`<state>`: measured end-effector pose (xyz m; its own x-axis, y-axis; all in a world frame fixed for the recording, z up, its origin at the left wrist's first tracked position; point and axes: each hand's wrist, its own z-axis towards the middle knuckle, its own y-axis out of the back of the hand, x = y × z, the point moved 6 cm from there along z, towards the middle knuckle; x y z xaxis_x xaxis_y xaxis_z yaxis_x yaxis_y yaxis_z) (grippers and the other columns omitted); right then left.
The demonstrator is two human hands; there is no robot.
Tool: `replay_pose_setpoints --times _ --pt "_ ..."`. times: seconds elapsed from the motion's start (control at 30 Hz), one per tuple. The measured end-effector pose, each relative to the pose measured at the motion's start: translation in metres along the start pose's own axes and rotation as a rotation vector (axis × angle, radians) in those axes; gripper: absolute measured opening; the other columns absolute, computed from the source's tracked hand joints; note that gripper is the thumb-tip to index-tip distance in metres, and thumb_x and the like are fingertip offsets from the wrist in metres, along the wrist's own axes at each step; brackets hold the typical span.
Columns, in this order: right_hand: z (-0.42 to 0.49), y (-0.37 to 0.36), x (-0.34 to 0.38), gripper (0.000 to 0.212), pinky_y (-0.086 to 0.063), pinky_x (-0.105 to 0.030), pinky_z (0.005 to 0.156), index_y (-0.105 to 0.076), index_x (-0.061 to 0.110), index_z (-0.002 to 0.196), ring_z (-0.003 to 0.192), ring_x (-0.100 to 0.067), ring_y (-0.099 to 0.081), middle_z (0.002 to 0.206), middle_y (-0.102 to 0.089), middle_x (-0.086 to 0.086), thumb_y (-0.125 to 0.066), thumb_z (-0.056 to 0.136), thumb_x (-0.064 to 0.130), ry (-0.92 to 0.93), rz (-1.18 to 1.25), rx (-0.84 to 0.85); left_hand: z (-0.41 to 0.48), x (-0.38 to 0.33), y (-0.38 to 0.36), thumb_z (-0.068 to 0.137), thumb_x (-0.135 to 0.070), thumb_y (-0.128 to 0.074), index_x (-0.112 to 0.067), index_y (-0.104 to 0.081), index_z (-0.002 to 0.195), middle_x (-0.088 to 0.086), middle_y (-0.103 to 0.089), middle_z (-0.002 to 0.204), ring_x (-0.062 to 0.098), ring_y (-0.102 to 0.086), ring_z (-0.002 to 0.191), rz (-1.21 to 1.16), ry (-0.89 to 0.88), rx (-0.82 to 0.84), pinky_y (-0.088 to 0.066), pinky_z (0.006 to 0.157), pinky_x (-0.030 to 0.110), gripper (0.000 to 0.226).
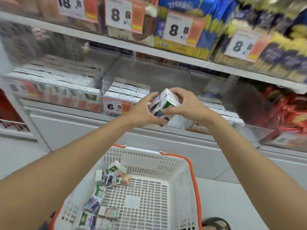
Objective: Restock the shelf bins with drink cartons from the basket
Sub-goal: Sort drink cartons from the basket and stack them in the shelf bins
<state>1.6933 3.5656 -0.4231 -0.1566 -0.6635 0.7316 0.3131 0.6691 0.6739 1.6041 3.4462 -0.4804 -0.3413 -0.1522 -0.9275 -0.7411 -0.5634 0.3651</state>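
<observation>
Drink cartons (166, 103), tops seemingly tilted up-left; left hand (144, 112) and right hand (186, 105) fingers (178, 93) curl round them.

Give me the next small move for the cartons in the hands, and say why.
Probably ease the held drink cartons forward into the middle bin behind the 6.5 price tag. The left hand and the right hand both grip them just in front of it, and its rows of cartons leave bare space behind.

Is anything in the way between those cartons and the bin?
Nothing visible is. The left hand and right hand hold the cartons just in front of the middle bin, open on top. Its front wall with the price tag sits lower than them.
</observation>
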Motion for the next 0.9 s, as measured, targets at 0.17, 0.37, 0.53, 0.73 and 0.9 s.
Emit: replay_pose_setpoints --times 0.17,0.37,0.53,0.73,0.9 --pt "0.038 0.042 -0.002 0.059 -0.054 -0.018 0.067 -0.055 0.018 0.119 0.09 -0.013 -0.064 0.109 -0.064 -0.001 -0.085 0.068 0.019 0.03 0.104 -0.309 0.033 -0.001 0.049 0.06 -0.072 -0.073 -0.023 -0.015 0.154 0.001 -0.026 0.158 0.023 -0.022 0.144 0.817 -0.119 -0.11 -0.023 0.117 0.046 0.12" --pt "0.107 0.02 -0.033 0.081 -0.038 -0.017 0.086 -0.044 0.01 0.138 0.119 -0.015 -0.05 0.14 -0.049 -0.006 -0.085 0.071 0.03 -0.06 -0.133 -0.201 0.052 0.062 0.063 0.078 -0.082 -0.031 -0.019 -0.014 0.154 0.008 -0.011 0.162 0.023 -0.008 0.149 1.152 0.025 -0.056 -0.009 0.119 0.051 0.1" --pt "0.126 -0.053 -0.069 0.122 -0.029 -0.025 0.107 -0.018 0.021 0.154 0.14 -0.011 -0.027 0.161 -0.019 0.002 -0.066 0.057 0.078 -0.248 -0.137 0.363 0.053 0.063 0.063 0.079 -0.078 -0.016 -0.017 -0.028 0.148 0.006 -0.029 0.155 0.021 -0.023 0.144 1.169 -0.069 -0.146 -0.015 0.117 0.048 0.093" --pt "0.127 -0.073 -0.087 0.131 -0.018 -0.032 0.117 -0.01 0.031 0.154 0.148 -0.016 -0.016 0.163 -0.011 0.002 -0.056 0.049 0.093 -0.232 -0.112 0.33 0.049 0.057 0.061 0.086 -0.073 -0.03 -0.017 -0.033 0.146 0.004 -0.032 0.154 0.019 -0.025 0.143 1.143 -0.096 -0.174 -0.01 0.118 0.045 0.082" --pt "0.107 -0.053 -0.05 0.085 -0.032 -0.037 0.112 -0.04 0.034 0.14 0.136 -0.019 -0.035 0.145 -0.036 0.0 -0.07 0.069 0.068 0.019 -0.194 -0.104 0.008 0.041 0.067 0.084 -0.027 -0.071 -0.015 -0.057 0.128 0.004 -0.055 0.129 0.023 -0.044 0.123 0.718 -0.3 -0.304 -0.037 0.105 0.042 0.048"
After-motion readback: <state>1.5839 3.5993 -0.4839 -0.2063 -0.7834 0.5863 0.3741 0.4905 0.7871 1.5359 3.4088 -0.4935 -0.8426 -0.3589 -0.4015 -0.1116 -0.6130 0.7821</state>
